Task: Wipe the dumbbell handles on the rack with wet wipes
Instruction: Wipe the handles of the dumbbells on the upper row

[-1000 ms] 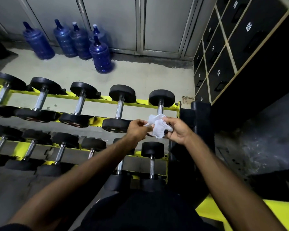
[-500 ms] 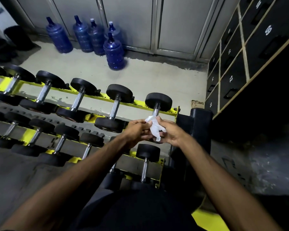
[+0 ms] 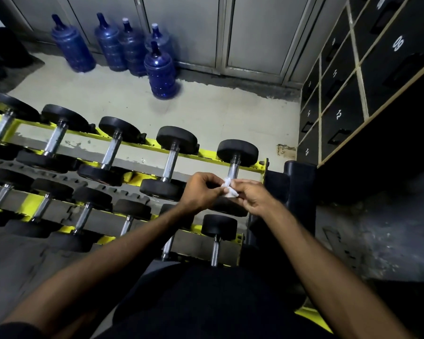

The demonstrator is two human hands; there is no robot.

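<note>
The numbered lockers [image 3: 340, 113] wall off the right side. Blue water jugs [image 3: 160, 69] stand on the far floor, well apart from the work. The two-tier yellow dumbbell rack [image 3: 206, 156] runs from the left to a black padded upright [image 3: 301, 182] at its right end. That end looks the tight spot, with open room leftward along both tiers.

Dumbbells lie across the rails, bare steel handles between black heads. They look heavy and are best left seated. Only the handle needs touching; it is stiff and likely slick once wet. The rightmost top-tier dumbbell [image 3: 237, 152] shows its handle [image 3: 233, 170] just beyond the hands.

The left hand [image 3: 201, 192] and right hand [image 3: 252, 196] are close together, each pinching the wet wipe [image 3: 228, 190], a small bunched white wad between their fingertips. It looks light, soft and limp, so I would wrap it round the handle under a closed palm.
</note>
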